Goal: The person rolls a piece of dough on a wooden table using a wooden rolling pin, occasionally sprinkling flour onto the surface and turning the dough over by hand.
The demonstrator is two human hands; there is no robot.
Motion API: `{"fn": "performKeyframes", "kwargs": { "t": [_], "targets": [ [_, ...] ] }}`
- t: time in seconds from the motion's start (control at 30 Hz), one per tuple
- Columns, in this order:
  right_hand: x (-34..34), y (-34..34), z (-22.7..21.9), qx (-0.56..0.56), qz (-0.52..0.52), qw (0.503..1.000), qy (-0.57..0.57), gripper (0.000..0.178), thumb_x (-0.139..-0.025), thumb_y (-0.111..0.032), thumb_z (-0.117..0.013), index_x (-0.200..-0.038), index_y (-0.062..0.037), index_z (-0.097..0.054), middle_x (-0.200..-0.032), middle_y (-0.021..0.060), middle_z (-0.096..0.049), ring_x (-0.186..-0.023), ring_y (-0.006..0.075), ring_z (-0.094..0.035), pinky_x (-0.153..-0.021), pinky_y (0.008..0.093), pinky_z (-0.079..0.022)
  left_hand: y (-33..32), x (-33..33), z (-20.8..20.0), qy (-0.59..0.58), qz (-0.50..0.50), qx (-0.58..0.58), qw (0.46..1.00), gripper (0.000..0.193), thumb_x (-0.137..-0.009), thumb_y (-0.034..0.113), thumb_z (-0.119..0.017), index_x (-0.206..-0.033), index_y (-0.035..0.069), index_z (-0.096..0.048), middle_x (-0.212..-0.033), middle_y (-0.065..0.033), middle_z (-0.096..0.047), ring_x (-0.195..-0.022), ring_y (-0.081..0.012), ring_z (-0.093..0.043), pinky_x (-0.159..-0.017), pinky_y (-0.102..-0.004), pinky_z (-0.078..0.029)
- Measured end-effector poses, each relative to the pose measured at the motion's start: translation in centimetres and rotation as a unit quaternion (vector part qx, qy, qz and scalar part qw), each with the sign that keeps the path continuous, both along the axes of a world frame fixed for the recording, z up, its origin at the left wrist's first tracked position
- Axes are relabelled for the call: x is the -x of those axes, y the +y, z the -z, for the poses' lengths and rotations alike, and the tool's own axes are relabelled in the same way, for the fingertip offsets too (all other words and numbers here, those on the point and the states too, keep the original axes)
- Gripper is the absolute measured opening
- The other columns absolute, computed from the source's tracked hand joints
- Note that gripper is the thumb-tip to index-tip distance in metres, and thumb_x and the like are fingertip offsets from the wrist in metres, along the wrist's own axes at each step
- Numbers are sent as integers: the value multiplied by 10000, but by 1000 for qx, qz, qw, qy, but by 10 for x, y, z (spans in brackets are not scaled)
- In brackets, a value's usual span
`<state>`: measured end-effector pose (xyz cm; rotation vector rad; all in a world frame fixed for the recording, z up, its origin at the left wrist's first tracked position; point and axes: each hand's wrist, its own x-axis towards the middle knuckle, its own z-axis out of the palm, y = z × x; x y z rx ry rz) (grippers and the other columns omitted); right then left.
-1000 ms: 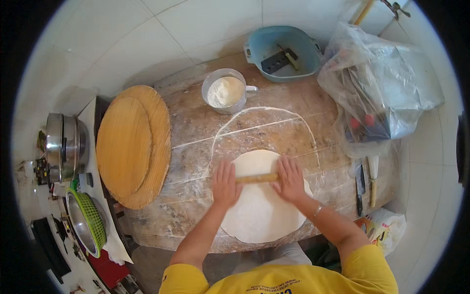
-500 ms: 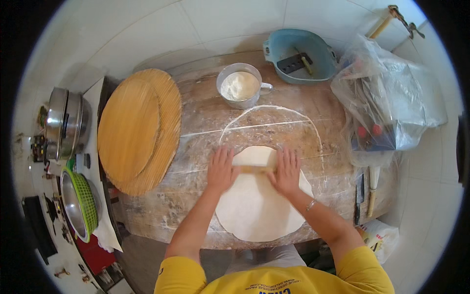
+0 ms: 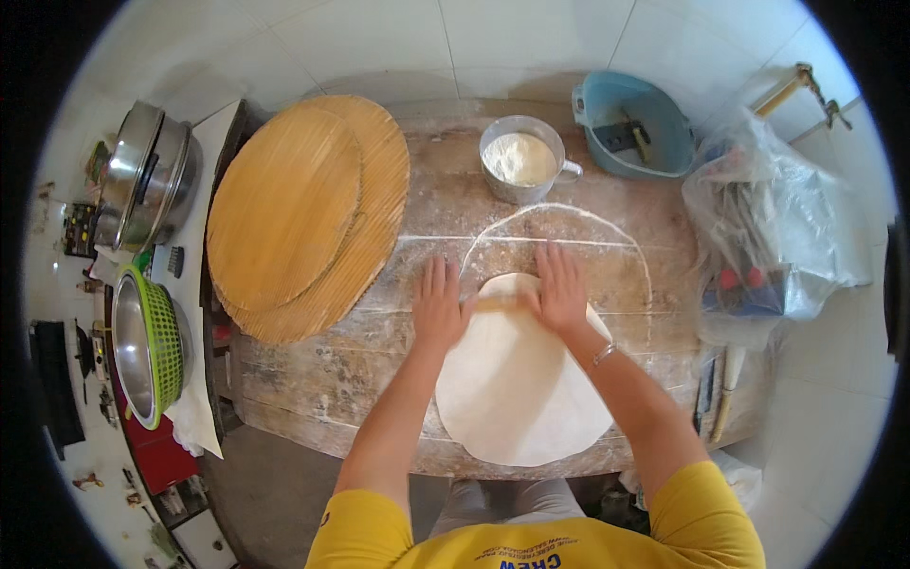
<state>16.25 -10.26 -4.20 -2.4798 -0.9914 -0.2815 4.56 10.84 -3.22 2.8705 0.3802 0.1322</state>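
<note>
A smooth, pale sheet of dough, roughly round and narrower at its far end, lies flat on the near part of the worktop, whose worn wooden planks are streaked with white flour. A wooden rolling pin, slightly blurred, lies crosswise on the dough near its far edge. Beyond it, a thin flour line bends in a wide arc.

The left hand and right hand are spread mostly flat, fingers stretched forward and not wrapped around anything; each palm rests over one end of the pin, the thumbs turned inward along it. A metal bracelet circles the right wrist.

There is one dough sheet and one pin. Two round, ridged wooden boards overlap at the left, the smaller on the larger. One handled metal mug holds flour; one blue plastic basin stands to its right, holding a dark, flat piece. At the right are one crinkled clear plastic cover, and below it one knife beside one wooden-handled tool.
</note>
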Motion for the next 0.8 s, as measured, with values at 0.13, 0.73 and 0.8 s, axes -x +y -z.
{"fn": "performKeyframes", "kwargs": {
  "t": [0.13, 0.73, 0.8],
  "targets": [
    [76, -93, -5, 114, -125, 981, 95, 668, -807, -357, -673, -1385, -103, -454, -1458, 153, -417, -1341, 370, -378, -1102, 561, -260, -65, 140, 7, 54, 85, 63, 993, 751, -865, 437, -617, -1441, 20, -375, -1501, -190, -349, -1407, -346, -301, -1150, -539, -199],
    [14, -20, -17, 98, -192, 971, 103, 751, -858, -461, -606, -1447, -58, -374, -1507, 178, -348, -1368, 398, -332, -1125, 604, -161, -82, 118, -3, 111, -99, 15, 989, 775, -867, 438, -599, -1455, 0, -349, -1522, -204, -321, -1446, -354, -228, -1159, -579, -138],
    [11, -51, -14, 133, -272, 948, 99, 765, -847, -467, -616, -1450, -64, -374, -1512, 171, -346, -1369, 388, -334, -1120, 613, -158, -140, 166, -7, 173, -92, 63, 979, 876, -828, 494, -630, -1452, -40, -325, -1515, -234, -315, -1439, -375, -240, -1140, -612, -152]
  ]
}}
